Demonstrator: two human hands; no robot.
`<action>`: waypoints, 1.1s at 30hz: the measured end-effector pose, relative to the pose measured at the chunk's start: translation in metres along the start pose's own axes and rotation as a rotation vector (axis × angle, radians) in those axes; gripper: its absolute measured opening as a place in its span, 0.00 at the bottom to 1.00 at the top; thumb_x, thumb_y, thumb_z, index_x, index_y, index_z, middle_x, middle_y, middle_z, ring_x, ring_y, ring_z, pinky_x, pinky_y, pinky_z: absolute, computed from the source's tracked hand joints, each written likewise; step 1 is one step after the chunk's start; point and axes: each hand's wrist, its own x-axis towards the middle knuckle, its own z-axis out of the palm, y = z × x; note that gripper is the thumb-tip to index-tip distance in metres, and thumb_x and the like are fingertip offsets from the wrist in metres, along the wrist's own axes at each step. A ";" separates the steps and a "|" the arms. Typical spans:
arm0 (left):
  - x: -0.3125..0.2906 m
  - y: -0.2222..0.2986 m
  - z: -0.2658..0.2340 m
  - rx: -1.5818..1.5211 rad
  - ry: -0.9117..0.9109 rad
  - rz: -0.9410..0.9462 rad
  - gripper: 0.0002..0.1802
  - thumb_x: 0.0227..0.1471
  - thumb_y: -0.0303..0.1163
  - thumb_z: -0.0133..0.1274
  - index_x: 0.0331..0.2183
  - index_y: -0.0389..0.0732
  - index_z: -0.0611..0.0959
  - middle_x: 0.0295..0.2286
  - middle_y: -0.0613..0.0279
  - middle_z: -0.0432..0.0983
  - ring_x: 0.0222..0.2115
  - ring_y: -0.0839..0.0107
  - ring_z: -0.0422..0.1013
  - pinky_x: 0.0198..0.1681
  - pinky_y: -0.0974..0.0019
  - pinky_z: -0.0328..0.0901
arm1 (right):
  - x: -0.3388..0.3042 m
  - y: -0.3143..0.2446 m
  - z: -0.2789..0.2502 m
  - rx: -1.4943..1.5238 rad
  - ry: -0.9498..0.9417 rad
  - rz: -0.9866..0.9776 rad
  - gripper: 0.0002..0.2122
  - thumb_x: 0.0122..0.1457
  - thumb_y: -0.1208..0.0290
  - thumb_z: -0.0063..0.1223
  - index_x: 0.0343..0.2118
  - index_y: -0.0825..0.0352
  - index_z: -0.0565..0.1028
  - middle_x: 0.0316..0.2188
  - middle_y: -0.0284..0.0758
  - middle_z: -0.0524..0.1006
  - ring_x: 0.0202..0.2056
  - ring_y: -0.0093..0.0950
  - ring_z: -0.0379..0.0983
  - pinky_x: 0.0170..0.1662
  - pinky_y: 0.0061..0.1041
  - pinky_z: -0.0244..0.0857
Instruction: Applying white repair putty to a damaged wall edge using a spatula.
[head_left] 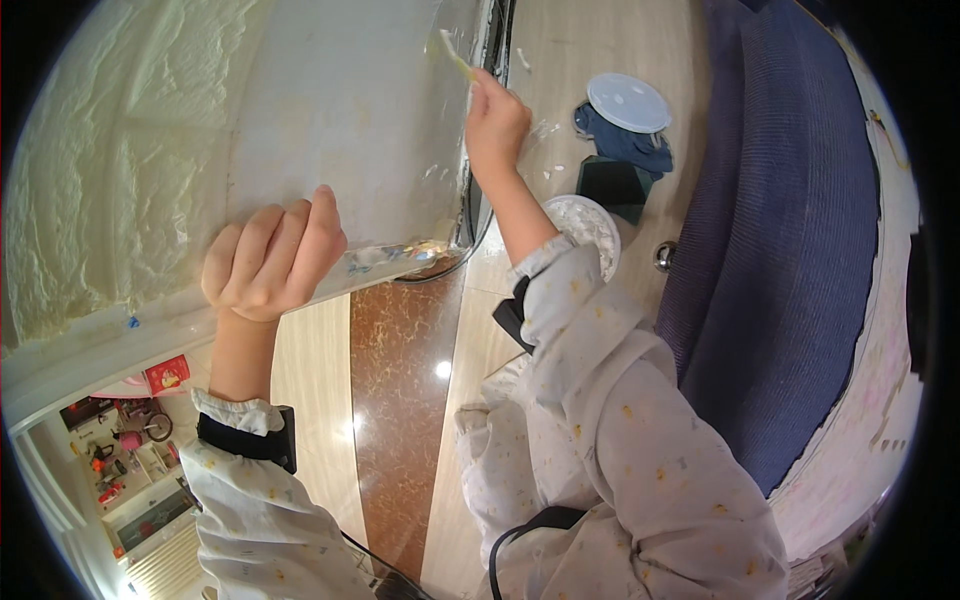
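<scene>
My right hand [497,122] is closed in a pinch around a thin yellow-and-white strip-like tool [455,55], its exact kind unclear. The tool's far end lies against the pale, glossy wall surface [330,110], close to its right edge. Lower down and to the left, my left hand [275,255] is curled into a fist at the wall's near corner. Whatever its fingers may hold is hidden. Beside my right forearm stands a round white tub [597,225] of lumpy white paste.
A translucent round lid [628,103] lies on a dark blue cloth [630,143], by a dark green box-like thing [613,183]. A blue ribbed sofa cover [790,230] runs along the right. White crumbs dot the floor. Dark cable [440,272] loops round the wall's corner.
</scene>
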 end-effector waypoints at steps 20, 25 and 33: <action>-0.007 -0.002 -0.007 0.021 -0.067 -0.005 0.11 0.35 0.29 0.52 0.25 0.55 0.85 0.16 0.83 0.73 0.19 0.84 0.67 0.29 0.77 0.55 | -0.038 0.026 -0.037 -0.059 -0.064 -0.064 0.11 0.53 0.80 0.49 0.39 0.66 0.78 0.25 0.45 0.75 0.27 0.43 0.71 0.32 0.38 0.65; -0.006 0.002 -0.001 0.047 0.002 -0.029 0.10 0.36 0.32 0.48 0.24 0.57 0.81 0.15 0.83 0.69 0.20 0.86 0.67 0.27 0.78 0.53 | -0.040 0.041 0.000 -0.112 -0.272 -0.055 0.10 0.56 0.74 0.48 0.41 0.66 0.77 0.28 0.47 0.76 0.28 0.43 0.73 0.31 0.36 0.65; -0.008 -0.003 0.001 0.066 -0.003 -0.013 0.09 0.36 0.32 0.49 0.23 0.58 0.81 0.15 0.84 0.68 0.19 0.86 0.67 0.27 0.79 0.54 | -0.183 -0.026 -0.097 0.196 -0.450 0.054 0.14 0.51 0.83 0.49 0.41 0.66 0.77 0.25 0.42 0.75 0.27 0.39 0.73 0.31 0.35 0.66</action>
